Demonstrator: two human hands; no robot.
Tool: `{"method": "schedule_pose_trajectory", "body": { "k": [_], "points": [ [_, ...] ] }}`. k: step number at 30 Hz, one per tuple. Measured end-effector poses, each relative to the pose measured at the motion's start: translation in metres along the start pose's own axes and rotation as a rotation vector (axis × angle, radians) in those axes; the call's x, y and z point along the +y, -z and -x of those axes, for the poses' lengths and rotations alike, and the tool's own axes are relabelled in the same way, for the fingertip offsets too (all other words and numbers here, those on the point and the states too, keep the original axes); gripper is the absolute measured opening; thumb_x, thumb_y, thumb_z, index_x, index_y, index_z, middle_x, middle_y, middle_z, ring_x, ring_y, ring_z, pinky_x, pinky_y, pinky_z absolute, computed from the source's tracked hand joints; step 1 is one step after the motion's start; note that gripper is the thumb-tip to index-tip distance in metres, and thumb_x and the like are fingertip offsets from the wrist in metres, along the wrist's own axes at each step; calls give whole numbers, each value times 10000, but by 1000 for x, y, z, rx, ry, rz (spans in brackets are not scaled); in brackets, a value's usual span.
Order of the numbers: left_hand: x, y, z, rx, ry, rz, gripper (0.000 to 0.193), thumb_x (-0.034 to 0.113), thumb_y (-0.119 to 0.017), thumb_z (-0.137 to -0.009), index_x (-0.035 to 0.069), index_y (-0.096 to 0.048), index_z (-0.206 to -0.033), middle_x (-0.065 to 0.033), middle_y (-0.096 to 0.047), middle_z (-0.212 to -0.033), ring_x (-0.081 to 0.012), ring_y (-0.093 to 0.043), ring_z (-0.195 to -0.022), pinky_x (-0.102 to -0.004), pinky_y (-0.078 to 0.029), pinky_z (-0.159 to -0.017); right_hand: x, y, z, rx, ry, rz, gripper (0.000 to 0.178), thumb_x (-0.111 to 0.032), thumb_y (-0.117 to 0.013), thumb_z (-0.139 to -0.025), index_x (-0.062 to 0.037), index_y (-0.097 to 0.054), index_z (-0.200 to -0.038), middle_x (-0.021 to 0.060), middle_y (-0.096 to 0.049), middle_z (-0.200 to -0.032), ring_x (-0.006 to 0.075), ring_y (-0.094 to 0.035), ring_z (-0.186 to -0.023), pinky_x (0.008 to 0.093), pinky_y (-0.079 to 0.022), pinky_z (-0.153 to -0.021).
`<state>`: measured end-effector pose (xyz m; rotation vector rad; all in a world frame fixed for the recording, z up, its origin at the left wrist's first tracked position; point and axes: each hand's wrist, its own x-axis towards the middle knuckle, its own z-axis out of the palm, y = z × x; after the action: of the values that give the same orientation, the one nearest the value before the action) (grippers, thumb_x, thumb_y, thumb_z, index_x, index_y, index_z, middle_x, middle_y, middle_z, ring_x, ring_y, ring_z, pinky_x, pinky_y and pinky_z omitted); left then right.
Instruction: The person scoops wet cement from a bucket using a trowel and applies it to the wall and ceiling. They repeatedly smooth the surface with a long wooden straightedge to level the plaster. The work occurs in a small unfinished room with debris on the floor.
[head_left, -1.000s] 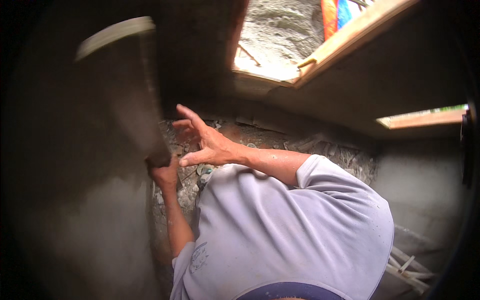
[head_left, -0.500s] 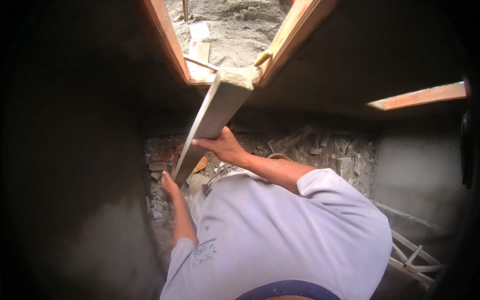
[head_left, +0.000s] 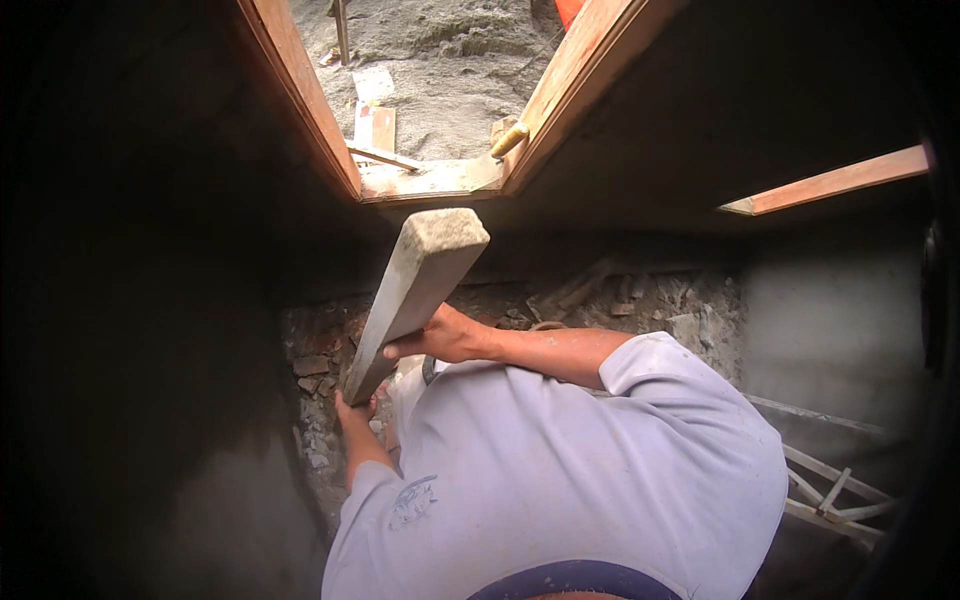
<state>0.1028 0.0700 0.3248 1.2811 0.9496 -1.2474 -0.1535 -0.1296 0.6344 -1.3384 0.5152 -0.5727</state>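
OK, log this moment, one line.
left hand: holding long grey rectangular bar, lower end | right hand: holding bar, higher | bar: upper end apart from brown wooden frame

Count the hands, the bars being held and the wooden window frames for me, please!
Hands: 2 (left hand, right hand)
Long rectangular bar: 1
Wooden window frames: 2 (larger frame, right-hand frame)
Total: 5

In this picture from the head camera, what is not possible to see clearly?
All in the head view:
Right hand: fingers mostly hidden behind the grey bar.
Grey bar: lower end face turned away, at the left hand.
Orange thing outside: cut off by the upper edge.
Left wall: upper part lost in darkness.
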Motion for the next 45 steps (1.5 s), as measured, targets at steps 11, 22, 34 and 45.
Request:
{"method": "schedule_pose_trajectory", "body": {
  "k": [11,22,34,45],
  "points": [
    [-32,-105,15,35,-70,-21,398,344,-516,-766,76,-527,-1060,-107,-571,-1120,-291,-554,-1004,-448,-465,-812,-26,89,47,464,-187,27,423,-131,-729,-772,1,-563,-1138,62,-617,-1063,164,-567,-991,303,-479,-853],
    [11,-126,16,-170,-320,68,580,360,-596,-704,56,-467,-1181,-152,-511,-1162,-322,-500,-1054,-463,-409,-913,-73,241,26,252,228,1310,239,-88,-669,-751,-52,-606,-979,108,-603,-1014,246,-581,-977,341,-464,-842],
    [10,-125,39,-112,-364,6,597,365,-638,-694,86,-467,-1194,-135,-515,-1179,-318,-492,-1069,-459,-391,-921,11,316,-91,-153,-458,2168,307,-339,-519,-847,-162,-683,-1036,72,-627,-1084,240,-524,-1042,516,-321,-853],
    [-13,-149,73,-64,-347,48,626,371,-624,-716,61,-448,-1231,-144,-503,-1229,-319,-486,-1117,-460,-381,-948,28,338,-94,-47,-204,2187,355,-430,-568,-797,-123,-712,-905,59,-669,-927,229,-561,-951,406,-369,-768]
  ]
}}
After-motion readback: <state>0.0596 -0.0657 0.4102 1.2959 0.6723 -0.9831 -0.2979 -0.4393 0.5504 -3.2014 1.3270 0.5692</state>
